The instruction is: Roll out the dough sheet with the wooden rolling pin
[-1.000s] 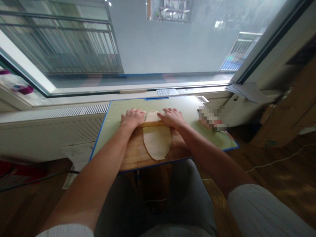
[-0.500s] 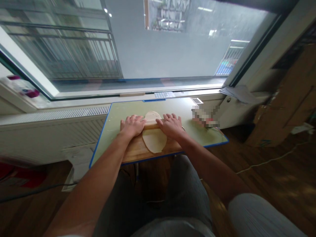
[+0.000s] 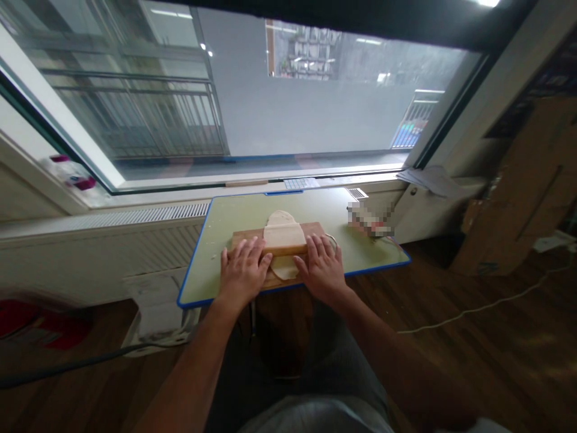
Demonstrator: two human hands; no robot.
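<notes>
A pale sheet of rolled dough [image 3: 283, 234] lies lengthwise on a wooden board [image 3: 314, 228]. Across its nearer part rests a wooden rolling pin [image 3: 289, 250]. My left hand [image 3: 244, 267] is over the pin's left end, fingers laid across it and thumb pointing inward. On the right end sits my right hand [image 3: 322, 264], curved over the wood in the same way. Between the two hands the middle of the pin shows, and a short flap of dough sticks out on the near side. What is under my palms is hidden.
The board lies on a small green table [image 3: 324, 205] with a blue rim. A pixelated item [image 3: 370, 219] is at its right side. Behind stand a radiator [image 3: 148, 216] and a window. A cardboard box [image 3: 514, 192] is at the right, and a cable [image 3: 469, 313] crosses the floor.
Both hands have drawn the rolling pin toward me, from the dough's far part to its near part. More dough shows beyond the pin now. The view has tilted up slightly.
</notes>
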